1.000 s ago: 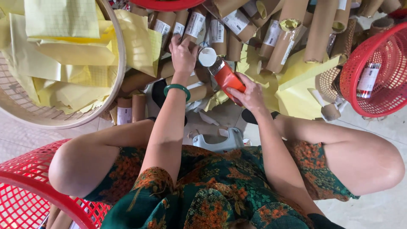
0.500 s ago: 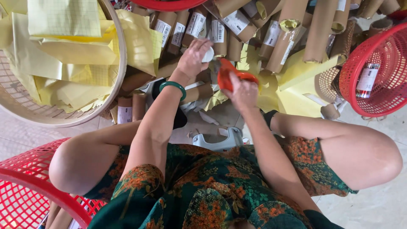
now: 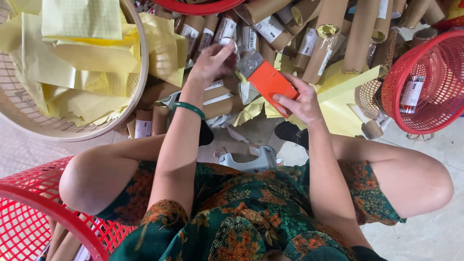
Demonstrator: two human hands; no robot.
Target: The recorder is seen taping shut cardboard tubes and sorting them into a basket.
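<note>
the right hand [image 3: 300, 100] is wrapped around an orange tube [image 3: 271, 83], fingers across its side and the thumb on the near edge, holding it tilted above the floor with its grey capped end [image 3: 250, 62] pointing up and left. the left hand [image 3: 211, 61] reaches to that end, its fingertips pinched on a small pale piece [image 3: 231, 44] just beside the grey cap; what the piece is cannot be told. a green bangle [image 3: 189, 109] sits on the left wrist.

beyond the hands lies a heap of brown cardboard tubes [image 3: 333, 43], many with white labels, mixed with crumpled yellow paper [image 3: 348, 92]. to the left a round woven basket [image 3: 137, 92] is filled with yellow sheets. to the right a red mesh basket [image 3: 401, 96] holds one labelled tube, and another red basket [image 3: 53, 212] stands at the lower left beside the person's knee. a third red rim [image 3: 198, 7] shows at the top edge. the person sits low, knees apart, in a green and orange flowered garment, with a pale plastic stool [image 3: 251, 160] edge showing between the legs.
</note>
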